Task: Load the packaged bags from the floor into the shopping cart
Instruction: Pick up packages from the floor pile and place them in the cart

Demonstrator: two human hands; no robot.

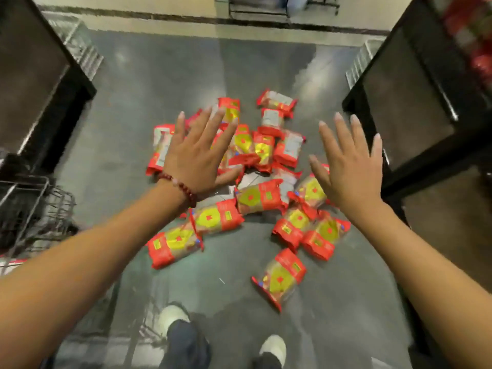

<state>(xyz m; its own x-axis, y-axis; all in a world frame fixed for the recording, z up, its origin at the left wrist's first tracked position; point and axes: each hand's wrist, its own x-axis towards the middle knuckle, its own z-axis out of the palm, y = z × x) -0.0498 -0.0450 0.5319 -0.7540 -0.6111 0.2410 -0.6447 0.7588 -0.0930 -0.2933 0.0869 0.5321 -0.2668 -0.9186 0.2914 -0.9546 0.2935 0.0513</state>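
Bags of red and yellow packaging lie in a loose heap on the grey floor at the centre of the head view, some overlapping, some face down with pale backs showing. One bag lies apart from the heap, lower right of centre, just ahead of your feet.

Your left hand is stretched out above the left part of the heap, back up, fingers straight and spread wide, holding nothing. A string of dark red beads circles that wrist. Your right hand hovers at the right edge of the heap, also back up with fingers straight and fanned, holding nothing. You cannot tell from this view whether either hand touches the packets below it.

The shopping cart shows only in part at the left edge of the frame, its dark wire frame beside your left forearm; you cannot see any bags inside it.

Dark display stands close the aisle on both sides: one at upper left, another at upper right, each with a pale wire rack behind it. Your two light shoes stand at the bottom centre, on the floor.
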